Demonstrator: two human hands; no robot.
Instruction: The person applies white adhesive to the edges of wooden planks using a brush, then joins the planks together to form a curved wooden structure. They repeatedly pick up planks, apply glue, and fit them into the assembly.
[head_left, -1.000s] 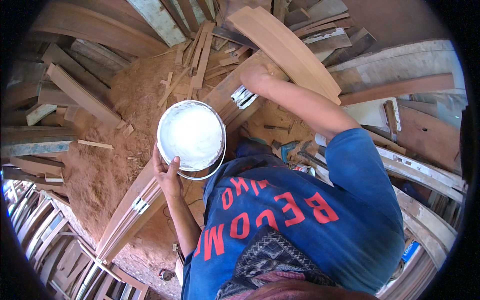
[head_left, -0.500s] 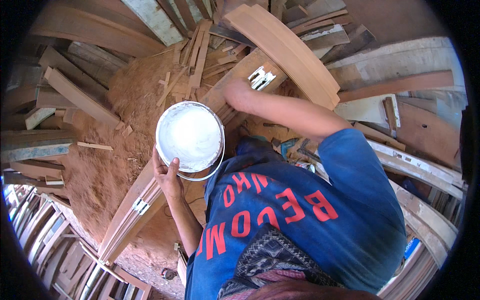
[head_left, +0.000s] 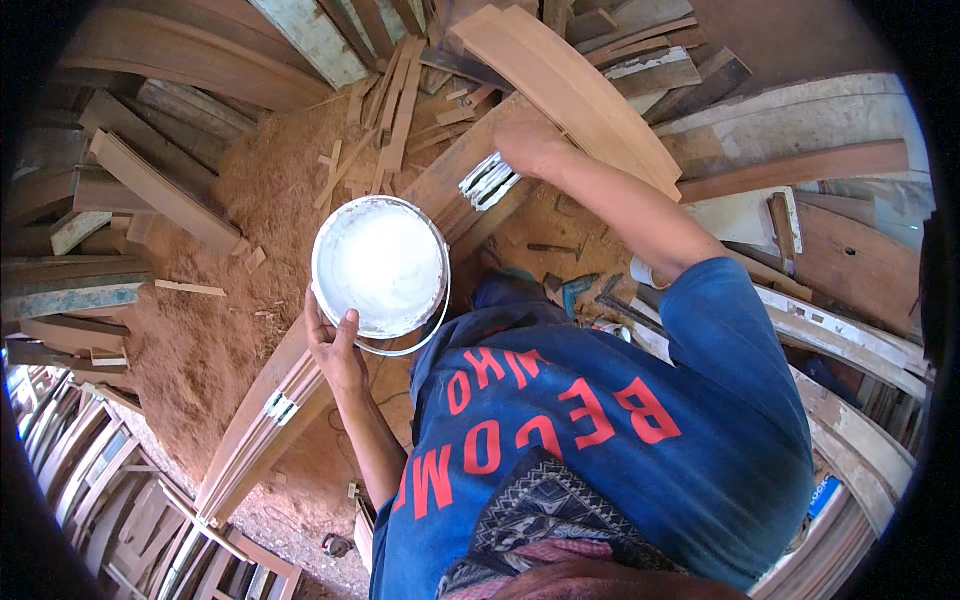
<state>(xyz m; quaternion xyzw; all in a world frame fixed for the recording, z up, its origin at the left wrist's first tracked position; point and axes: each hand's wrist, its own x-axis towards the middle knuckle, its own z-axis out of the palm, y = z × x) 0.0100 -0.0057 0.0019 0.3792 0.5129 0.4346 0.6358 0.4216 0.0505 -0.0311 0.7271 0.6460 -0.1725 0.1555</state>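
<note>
Head view: bucket [head_left: 333, 238] opens upward; beam [head_left: 450, 180] slants to upper right.

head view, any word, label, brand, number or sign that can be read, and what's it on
Blue T-shirt: large red capitals, upside down here, readable in part; wording not copied.
Blue package at right: light lettering, partly hidden, not copied.
White plastic bucket in the left hand: no lettering shows.

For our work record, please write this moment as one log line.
left hand: holds bucket | right hand: beside white patch on board, grip unclear | bucket: white inside | teal tool: on ground
</note>
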